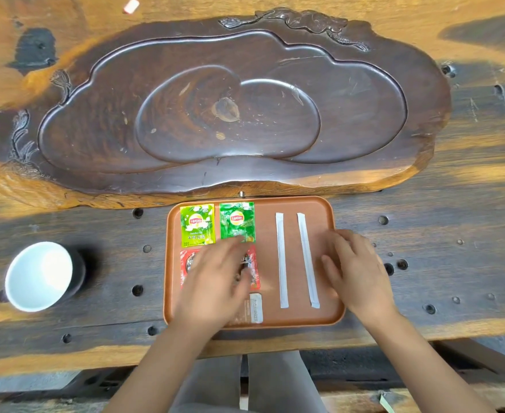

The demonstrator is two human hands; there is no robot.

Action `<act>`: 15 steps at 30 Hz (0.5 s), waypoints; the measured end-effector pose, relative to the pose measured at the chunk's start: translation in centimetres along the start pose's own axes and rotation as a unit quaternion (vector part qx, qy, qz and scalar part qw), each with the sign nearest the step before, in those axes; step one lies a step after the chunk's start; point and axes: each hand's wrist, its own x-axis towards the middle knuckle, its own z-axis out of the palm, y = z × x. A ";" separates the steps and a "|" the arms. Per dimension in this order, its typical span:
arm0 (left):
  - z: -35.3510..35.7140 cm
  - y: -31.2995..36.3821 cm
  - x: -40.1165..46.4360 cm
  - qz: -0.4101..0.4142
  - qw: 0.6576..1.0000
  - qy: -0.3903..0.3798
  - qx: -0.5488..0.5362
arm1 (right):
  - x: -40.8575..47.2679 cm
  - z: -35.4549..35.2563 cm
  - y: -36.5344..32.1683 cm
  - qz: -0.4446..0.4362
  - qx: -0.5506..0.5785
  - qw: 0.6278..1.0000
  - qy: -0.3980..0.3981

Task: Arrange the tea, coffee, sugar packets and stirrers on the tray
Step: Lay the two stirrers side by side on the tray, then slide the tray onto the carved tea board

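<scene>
Tray: (293, 204) a smooth terracotta-brown rectangle with rounded corners and a raised rim, sitting near the tabletop's (111, 263) front edge.
Tea packets: (197, 225) two glossy green foil squares side by side in the tray's far-left corner, the left one paler.
Coffee packets: (254, 269) red shiny sachets just below the tea, mostly hidden under my left hand.
Sugar packet: (256, 307) a small pale paper rectangle at the tray's front edge, partly under my left hand.
Stirrers: (281, 260) two long, thin sticks in white paper sleeves, lying almost parallel on the tray's right half, apart from each other.
My left hand: (215, 284) palm down over the coffee, fingers spread flat and loose, blurred; I cannot tell whether it grips anything.
My right hand: (355, 269) palm down over the tray's right rim, fingers relaxed and spread, just beside the right stirrer, holding nothing.
Tea board: (215, 180) dark carved wood, cloud-shaped, along the tray's far side.
Cup: (41, 275) round, white inside, dark outside, left of the tray.
</scene>
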 end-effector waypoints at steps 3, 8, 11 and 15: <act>-2.5 -3.5 -1.2 -0.167 0.983 0.072 0.014 | 0.3 -0.1 0.0 0.114 0.051 0.991 -0.041; -3.4 -8.5 -3.5 -0.370 0.928 0.003 -0.038 | 0.5 0.3 0.2 0.199 0.107 0.970 -0.090; -2.8 -8.9 -3.7 -0.413 0.900 -0.055 -0.130 | 0.4 0.0 -0.1 0.212 0.115 0.966 -0.097; -2.4 -8.7 -4.0 -0.388 0.907 -0.056 -0.155 | 0.5 -0.3 -0.1 0.223 0.121 0.962 -0.102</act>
